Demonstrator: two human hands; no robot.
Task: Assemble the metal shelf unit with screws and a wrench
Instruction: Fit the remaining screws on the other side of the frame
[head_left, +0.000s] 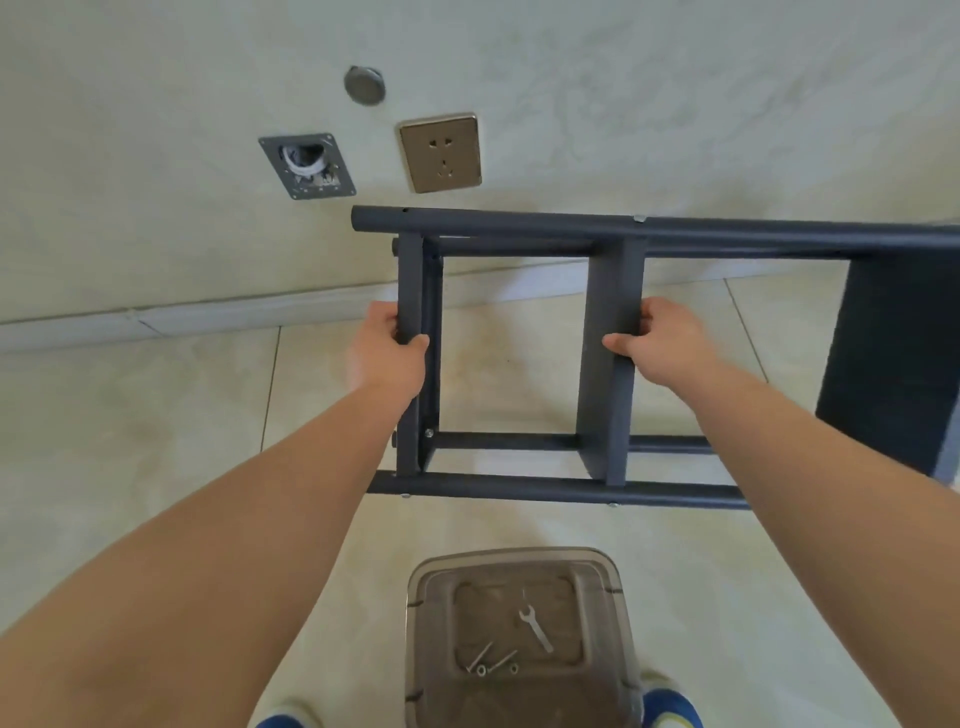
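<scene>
Both bare forearms reach forward and away from the body, well apart. The left hand (387, 353) is curled around a vertical bar, thumb wrapped across its near side. The right hand (660, 340) grips a flat upright panel, thumb pointing left across its face.

The dark grey metal shelf unit (571, 364) lies on its side on the tiled floor, just in front of the wall with the bronze socket (440, 153). The left hand (387, 353) grips the unit's end panel and the right hand (660, 340) grips the next shelf panel along. Nearer the person than the unit, a translucent box (519, 639) carries a wrench (535, 627) and two screws (491, 661) on its lid.
</scene>
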